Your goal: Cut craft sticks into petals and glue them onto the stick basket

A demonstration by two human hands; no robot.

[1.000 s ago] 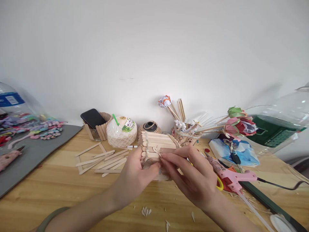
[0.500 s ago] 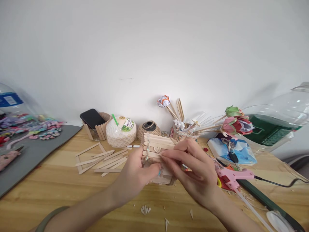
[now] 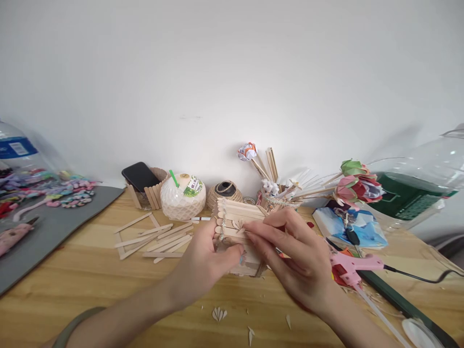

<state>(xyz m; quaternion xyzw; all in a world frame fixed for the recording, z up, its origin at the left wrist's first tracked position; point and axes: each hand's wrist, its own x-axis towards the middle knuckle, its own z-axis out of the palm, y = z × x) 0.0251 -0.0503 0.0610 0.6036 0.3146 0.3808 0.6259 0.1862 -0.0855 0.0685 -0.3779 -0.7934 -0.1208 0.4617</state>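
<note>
A small box made of craft sticks [image 3: 250, 210] is held up over the table, tilted, with a beaded trim running along its left edge. My left hand [image 3: 205, 268] grips its left side, thumb across the front. On the stick face sits a fan of thin wooden petals [image 3: 237, 224]. My right hand [image 3: 295, 256] is closed in a pinch at this fan, its fingertips on a tiny petal-shaped sliver that they mostly cover. Below, on the table, lie another petal fan [image 3: 219, 314] and loose wooden slivers [image 3: 250, 335].
Loose craft sticks [image 3: 159, 239] lie left of the box. Behind stand a phone [image 3: 138, 177] in a stick holder, a coconut [image 3: 183, 198] with a green straw, and a twine roll [image 3: 230, 193]. At right are a pink glue gun [image 3: 351, 266], paper flowers [image 3: 357, 188] and a large bottle [image 3: 409, 193].
The right fingertips have shifted very slightly at the petal fan. The whole view has moved a little; both hands keep their hold.
</note>
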